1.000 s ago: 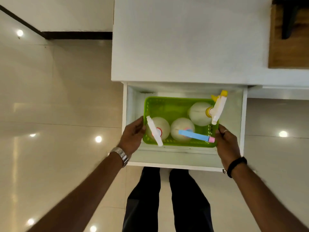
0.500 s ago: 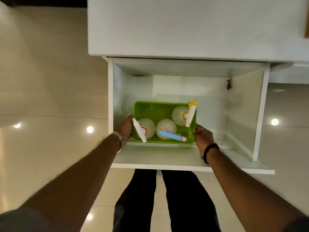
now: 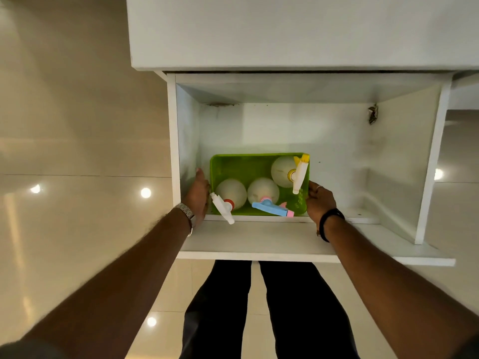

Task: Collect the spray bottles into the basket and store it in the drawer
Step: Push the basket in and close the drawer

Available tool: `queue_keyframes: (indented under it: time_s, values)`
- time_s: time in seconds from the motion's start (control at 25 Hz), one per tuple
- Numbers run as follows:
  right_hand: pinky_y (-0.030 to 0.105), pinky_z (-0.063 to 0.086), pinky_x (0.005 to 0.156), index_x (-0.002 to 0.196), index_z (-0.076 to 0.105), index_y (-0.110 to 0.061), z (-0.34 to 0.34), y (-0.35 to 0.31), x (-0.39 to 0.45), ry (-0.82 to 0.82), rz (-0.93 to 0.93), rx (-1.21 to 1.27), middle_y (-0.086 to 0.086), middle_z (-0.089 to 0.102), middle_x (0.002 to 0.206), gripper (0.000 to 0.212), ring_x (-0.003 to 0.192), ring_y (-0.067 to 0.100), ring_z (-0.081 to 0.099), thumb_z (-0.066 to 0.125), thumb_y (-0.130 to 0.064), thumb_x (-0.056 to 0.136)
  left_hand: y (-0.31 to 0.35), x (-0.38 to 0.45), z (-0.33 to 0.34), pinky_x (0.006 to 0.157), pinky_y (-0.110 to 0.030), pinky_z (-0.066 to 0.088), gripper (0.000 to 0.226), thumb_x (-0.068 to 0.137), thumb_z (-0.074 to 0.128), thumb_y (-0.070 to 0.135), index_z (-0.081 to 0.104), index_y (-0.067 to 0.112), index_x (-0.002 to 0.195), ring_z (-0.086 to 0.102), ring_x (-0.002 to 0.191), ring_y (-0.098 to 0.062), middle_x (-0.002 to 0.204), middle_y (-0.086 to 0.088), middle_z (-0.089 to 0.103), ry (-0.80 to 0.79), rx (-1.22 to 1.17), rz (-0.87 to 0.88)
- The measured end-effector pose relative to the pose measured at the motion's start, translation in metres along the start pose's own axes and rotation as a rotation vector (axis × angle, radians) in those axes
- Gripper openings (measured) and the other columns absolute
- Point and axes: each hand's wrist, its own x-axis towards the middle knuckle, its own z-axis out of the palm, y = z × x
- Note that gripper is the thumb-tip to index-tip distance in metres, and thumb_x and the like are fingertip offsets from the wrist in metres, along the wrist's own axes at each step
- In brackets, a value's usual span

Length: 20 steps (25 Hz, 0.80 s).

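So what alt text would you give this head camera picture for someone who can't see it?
Seen from above, a person's left hand and right hand grip the short sides of a green basket inside an open white drawer. Three white spray bottles stand in it, with a white trigger, a blue one and a yellow one.

Home interior: glossy tiled floor [image 3: 77,151], white cabinet drawer [image 3: 259,239].

Green basket [image 3: 241,167] on white drawer [image 3: 337,151] btm.

Glossy beige floor tiles [image 3: 77,125] w/ light reflections – white countertop [image 3: 285,29] above.
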Motion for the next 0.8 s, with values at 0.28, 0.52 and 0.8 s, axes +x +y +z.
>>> queue_keyframes:
  time_s: [0.28,0.52,0.8]
  values:
    - [0.049,0.053,0.100,0.122,0.071,-0.020,0.026,-0.021,-0.003,-0.175,0.023,-0.096,0.011,0.073,0.117,0.038,0.113,0.033,0.065,0.055,-0.001,0.094,-0.059,-0.119,-0.029,0.099,-0.032,0.050,0.033,0.107,0.042,0.030,0.069,0.018,0.122,0.068,0.115,-0.012,0.125,0.000,0.073,0.308,-0.009,0.509]
    - [0.036,0.032,0.120,0.155,0.038,-0.008,0.006,-0.023,-0.029,-0.183,0.107,-0.139,0.013,0.044,0.156,0.064,0.145,0.028,0.041,0.039,0.012,0.094,-0.118,-0.161,-0.022,0.098,-0.038,0.052,0.026,0.107,0.043,0.025,0.069,0.025,0.106,0.069,0.112,-0.020,0.115,0.000,0.075,0.422,-0.076,0.400]
    - [0.041,0.060,0.087,0.102,0.075,-0.015,-0.057,-0.002,-0.173,0.075,0.068,0.346,0.008,0.078,0.086,0.019,0.088,0.029,0.075,0.058,-0.016,0.092,-0.136,-0.190,0.010,0.117,-0.040,0.037,0.051,0.107,0.037,0.041,0.043,0.013,0.149,0.047,0.141,-0.029,0.155,-0.011,0.046,0.132,-0.295,-0.121]
